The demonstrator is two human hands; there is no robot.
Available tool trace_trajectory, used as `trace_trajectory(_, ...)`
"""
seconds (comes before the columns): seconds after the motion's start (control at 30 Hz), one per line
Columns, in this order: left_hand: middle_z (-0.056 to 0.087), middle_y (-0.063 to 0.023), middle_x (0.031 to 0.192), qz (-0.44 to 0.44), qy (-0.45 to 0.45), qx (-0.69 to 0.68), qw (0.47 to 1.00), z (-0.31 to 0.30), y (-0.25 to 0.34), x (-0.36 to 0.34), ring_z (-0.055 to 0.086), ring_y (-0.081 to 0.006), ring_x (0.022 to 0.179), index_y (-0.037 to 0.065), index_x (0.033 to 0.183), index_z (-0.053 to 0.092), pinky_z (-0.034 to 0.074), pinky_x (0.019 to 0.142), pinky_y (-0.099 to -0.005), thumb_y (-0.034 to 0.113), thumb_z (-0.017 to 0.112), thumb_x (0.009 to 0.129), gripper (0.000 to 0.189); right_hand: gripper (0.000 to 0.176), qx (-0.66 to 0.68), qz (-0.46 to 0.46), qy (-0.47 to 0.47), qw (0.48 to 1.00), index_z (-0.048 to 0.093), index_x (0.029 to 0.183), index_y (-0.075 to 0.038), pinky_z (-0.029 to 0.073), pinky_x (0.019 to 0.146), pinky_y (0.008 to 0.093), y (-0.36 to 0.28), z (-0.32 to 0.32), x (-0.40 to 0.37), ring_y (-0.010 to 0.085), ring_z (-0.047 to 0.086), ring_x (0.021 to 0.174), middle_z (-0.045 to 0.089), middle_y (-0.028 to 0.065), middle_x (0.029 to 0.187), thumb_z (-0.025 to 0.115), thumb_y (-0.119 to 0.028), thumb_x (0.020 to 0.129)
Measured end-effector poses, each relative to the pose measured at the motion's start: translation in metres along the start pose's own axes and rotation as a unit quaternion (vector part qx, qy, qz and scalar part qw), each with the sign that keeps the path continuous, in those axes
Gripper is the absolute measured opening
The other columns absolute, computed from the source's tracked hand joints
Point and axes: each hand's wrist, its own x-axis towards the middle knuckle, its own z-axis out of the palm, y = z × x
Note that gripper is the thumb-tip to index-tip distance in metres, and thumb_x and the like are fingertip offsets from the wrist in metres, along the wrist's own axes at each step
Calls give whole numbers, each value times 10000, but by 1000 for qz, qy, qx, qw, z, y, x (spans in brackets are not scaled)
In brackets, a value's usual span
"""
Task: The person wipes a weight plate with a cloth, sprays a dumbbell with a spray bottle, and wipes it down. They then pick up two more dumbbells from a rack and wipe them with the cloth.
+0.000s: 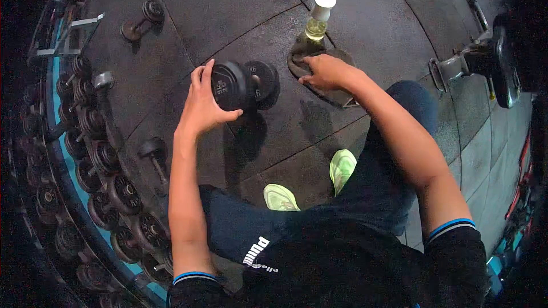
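Note:
A black dumbbell with thick round heads is in front of me on the left. My left hand holds its near head, with the fingers over the upper edge and the thumb below. My right hand is on a dark cloth lying on the floor, its fingers curled down and gripping the fabric. Just beyond the cloth stands a clear bottle with a white top and yellowish liquid inside.
A rack with a blue strip and rows of dumbbells curves along the left. Loose dumbbells lie on the dark tiled floor, one at upper left and one nearer my leg. A padded bench stands at right. My light-green shoes are below.

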Motion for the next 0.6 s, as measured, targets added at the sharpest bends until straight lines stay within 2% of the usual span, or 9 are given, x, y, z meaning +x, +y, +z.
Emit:
trace_trajectory(0.07,290,-221,1524,-7,-4,-22,1000,-1,-10,-6,416,-418,1388,113,1574,191,397,1154,-475,317,941,520,1309,668,1,-11,-9,1000,526,1392,-8,488,1002,484,0,3,3,435,600,1185,642,289,1233,696,-432,904)
trace_trajectory(0.17,303,-226,1545,-29,-8,-46,998,-5,-26,-18,421,-425,1393,98,1571,178,408,1147,-475,310,931,524,1306,529,12,-39,-2,999,622,1144,11,519,927,513,-1,7,4,441,645,1086,684,263,1124,701,-449,896)
trace_trajectory(0.3,334,-231,1567,-136,-77,-5,988,-23,-48,-33,421,-416,1408,97,1574,161,414,1146,-465,299,921,535,1303,576,8,-56,16,998,611,1239,2,515,951,507,-9,11,3,430,633,1123,677,257,1159,700,-453,897)
trace_trajectory(0.43,352,-255,1564,-118,-115,27,986,-9,-126,-60,407,-409,1421,14,1581,142,370,1180,-450,353,951,532,1367,616,19,-68,-8,997,586,1311,-10,508,971,499,-18,7,6,424,621,1153,667,258,1193,700,-452,897)
trace_trajectory(0.53,346,-276,1564,-161,-183,23,970,25,-196,-79,394,-386,1435,-39,1574,131,346,1194,-436,387,967,553,1387,623,24,-77,-12,997,575,1328,-14,508,967,497,-24,12,4,429,628,1135,671,260,1183,697,-450,900)
trace_trajectory(0.6,348,-287,1561,-164,-160,-4,973,36,-214,-88,391,-378,1439,-49,1573,123,343,1192,-432,390,960,585,1368,613,27,-91,2,995,577,1316,-10,509,952,501,-19,13,5,442,638,1102,682,259,1151,690,-452,907)
